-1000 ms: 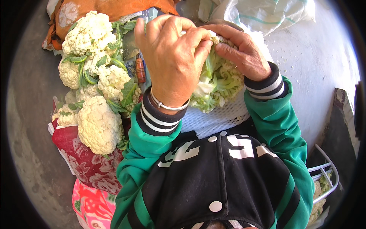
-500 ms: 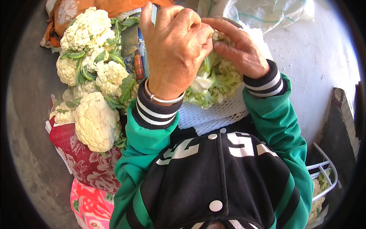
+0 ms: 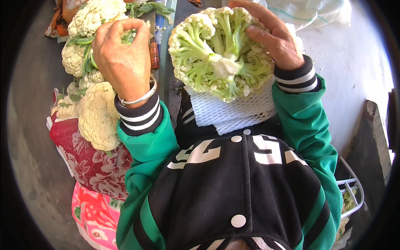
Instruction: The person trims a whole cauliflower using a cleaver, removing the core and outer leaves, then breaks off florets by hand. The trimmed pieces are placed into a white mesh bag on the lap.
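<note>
A cauliflower head, stalk side up with its pale green branches showing, rests over my lap on white foam netting. My right hand grips it at its far right edge, thumb on top and fingers round the rim. Away to the left, my left hand is raised near the pile of cauliflowers, with thumb and forefinger pinched together. A small pale bit shows at these fingertips, too small to name. Just right of that hand lies a reddish-brown wooden handle.
Leafy cauliflowers are heaped on a dark red flowered cloth at left, with a pink patterned cloth nearer. A clear plastic bag lies at the far right. At lower right stands a white-framed basket with more cauliflower.
My left hand has moved left, off the cauliflower, toward the pile. The cauliflower's cut underside is now in full view, and my right hand has shifted slightly right and up with it.
</note>
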{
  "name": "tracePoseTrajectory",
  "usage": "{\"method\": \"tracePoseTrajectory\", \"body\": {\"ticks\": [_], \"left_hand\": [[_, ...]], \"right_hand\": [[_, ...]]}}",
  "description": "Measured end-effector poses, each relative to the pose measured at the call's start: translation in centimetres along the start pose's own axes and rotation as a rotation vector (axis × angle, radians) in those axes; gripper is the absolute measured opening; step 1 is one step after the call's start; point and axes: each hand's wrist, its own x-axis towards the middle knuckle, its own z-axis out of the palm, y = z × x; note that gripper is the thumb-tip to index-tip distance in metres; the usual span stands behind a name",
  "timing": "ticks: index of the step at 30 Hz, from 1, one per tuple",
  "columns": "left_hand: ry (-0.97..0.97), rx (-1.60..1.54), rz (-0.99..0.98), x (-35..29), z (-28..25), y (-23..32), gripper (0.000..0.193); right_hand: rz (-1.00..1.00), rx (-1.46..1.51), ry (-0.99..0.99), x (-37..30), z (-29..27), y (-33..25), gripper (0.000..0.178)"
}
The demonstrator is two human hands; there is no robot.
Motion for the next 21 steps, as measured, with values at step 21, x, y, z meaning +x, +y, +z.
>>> {"method": "tracePoseTrajectory", "body": {"ticks": [21], "left_hand": [[-0.511, -0.695, -0.12, -1.7, 3.4, 2.5, 0.033]], "right_hand": [[0.103, 0.557, 0.185, 0.2, -1.3, 2.1, 0.046]]}}
